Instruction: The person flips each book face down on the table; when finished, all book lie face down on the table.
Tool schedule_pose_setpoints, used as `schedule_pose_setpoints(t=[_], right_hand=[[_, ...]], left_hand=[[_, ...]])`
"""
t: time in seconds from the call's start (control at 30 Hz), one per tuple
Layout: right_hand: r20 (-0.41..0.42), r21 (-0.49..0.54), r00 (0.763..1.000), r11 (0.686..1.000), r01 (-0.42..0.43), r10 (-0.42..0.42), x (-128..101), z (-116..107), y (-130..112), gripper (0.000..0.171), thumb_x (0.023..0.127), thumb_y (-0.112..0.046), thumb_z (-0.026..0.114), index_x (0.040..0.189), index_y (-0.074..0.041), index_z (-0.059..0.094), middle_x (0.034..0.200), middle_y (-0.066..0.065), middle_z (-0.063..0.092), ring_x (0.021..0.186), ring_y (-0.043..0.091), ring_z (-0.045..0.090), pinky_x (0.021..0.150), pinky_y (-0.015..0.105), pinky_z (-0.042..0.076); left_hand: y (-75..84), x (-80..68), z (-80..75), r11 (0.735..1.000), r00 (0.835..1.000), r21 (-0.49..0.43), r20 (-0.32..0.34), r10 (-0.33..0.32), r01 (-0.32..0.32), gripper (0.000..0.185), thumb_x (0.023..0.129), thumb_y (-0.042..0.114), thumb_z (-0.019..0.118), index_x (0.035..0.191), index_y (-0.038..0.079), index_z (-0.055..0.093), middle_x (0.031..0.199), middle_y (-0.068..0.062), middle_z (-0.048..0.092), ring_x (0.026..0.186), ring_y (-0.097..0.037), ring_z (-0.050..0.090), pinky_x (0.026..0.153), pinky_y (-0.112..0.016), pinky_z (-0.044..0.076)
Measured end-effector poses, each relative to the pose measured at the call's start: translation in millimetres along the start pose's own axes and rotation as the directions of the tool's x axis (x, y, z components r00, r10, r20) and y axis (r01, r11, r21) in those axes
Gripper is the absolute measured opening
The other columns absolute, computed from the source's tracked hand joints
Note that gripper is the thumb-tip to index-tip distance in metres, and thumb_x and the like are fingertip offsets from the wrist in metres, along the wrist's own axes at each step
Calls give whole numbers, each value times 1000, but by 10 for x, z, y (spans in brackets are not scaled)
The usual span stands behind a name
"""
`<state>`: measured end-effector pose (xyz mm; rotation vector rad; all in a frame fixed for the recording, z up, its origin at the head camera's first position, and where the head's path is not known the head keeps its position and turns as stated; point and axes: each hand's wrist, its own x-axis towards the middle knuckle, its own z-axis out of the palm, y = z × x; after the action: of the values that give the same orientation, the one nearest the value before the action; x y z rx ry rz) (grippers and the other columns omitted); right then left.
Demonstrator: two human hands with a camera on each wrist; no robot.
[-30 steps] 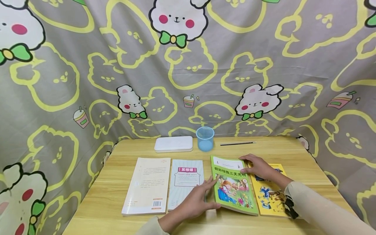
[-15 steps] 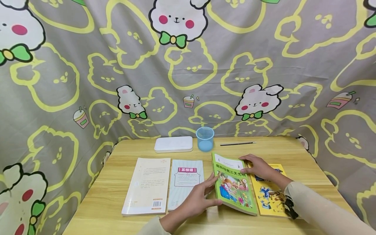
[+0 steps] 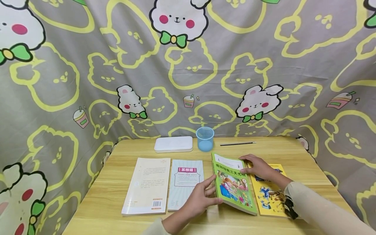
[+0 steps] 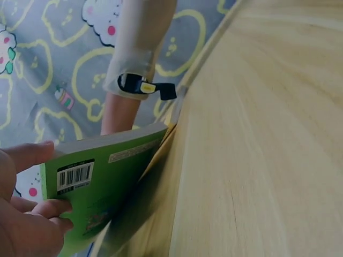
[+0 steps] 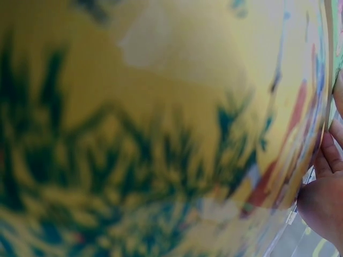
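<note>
A green book (image 3: pixel 233 182) with a picture of a child on its cover is tilted in the head view, its left side raised off the table. My left hand (image 3: pixel 202 195) holds its lower left corner. In the left wrist view, the thumb lies at the book's page edge and the fingers touch its green back cover (image 4: pixel 115 176), which has a barcode. At the book's upper right edge is my right hand (image 3: pixel 258 167), thumb and fingers gripping the border. Beneath that forearm lies a yellow book (image 3: pixel 268 192), partly covered; it fills the right wrist view, blurred.
To the left lie a pale blue book (image 3: pixel 186 173) and a cream book (image 3: pixel 149 186). Along the back of the wooden table (image 3: pixel 100 195) stand a white case (image 3: pixel 174 144), a blue cup (image 3: pixel 205 139) and a thin black stick-like pen or pencil (image 3: pixel 238 143). Patterned cloth (image 3: pixel 191 71) hangs behind.
The green book's left side has risen off the table, with my left hand moving slightly right along with it. My right hand has stayed in place.
</note>
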<state>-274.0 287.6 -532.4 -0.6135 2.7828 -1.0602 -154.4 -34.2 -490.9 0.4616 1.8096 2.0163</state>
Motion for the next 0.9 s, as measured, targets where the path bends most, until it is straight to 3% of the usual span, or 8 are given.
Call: schedule_pose_setpoints(t=[0.17,0.33,0.6,0.77,0.9], right_hand=[[-3,2,1000,1000,1,-1,0,2,5,67,92,-44,76,144,-6,57,143,21,55,131,44,53,101,60,49],[-2,-3,1000,1000,-5,5,-1,2,17,68,92,-45,75,144,-7,57,144,21,55,132,43,52,102,60,49],[4,-4,1000,1000,-19,19,10,-3,7,67,92,-45,75,144,-7,57,144,21,55,132,43,52,101,59,49],[9,-5,1000,1000,-16,16,11,-9,-6,67,92,-45,75,144,-6,57,143,21,55,131,43,53,101,59,49],[13,-9,1000,1000,-12,12,1,-15,-23,67,93,-43,75,145,-6,56,144,21,55,132,44,52,102,59,49]], left_hand=[[12,0,25,999,1000,-47,-23,15,-16,89,85,-11,75,158,-8,25,160,-27,37,144,-37,44,110,-33,46],[-5,-5,62,987,999,-157,-26,29,-32,89,85,-15,71,159,-7,24,162,-26,32,142,-39,48,105,-31,50],[-54,4,133,937,999,-347,-40,17,-30,88,84,-22,64,160,-6,23,167,-26,22,140,-41,49,100,-32,54],[-73,1,137,918,999,-396,-37,-8,-7,90,84,-21,65,161,-4,22,169,-24,16,141,-39,49,103,-34,53],[-86,-10,135,917,1000,-400,-29,5,-16,92,84,-20,66,161,-5,19,168,-26,19,143,-39,46,105,-33,50]])
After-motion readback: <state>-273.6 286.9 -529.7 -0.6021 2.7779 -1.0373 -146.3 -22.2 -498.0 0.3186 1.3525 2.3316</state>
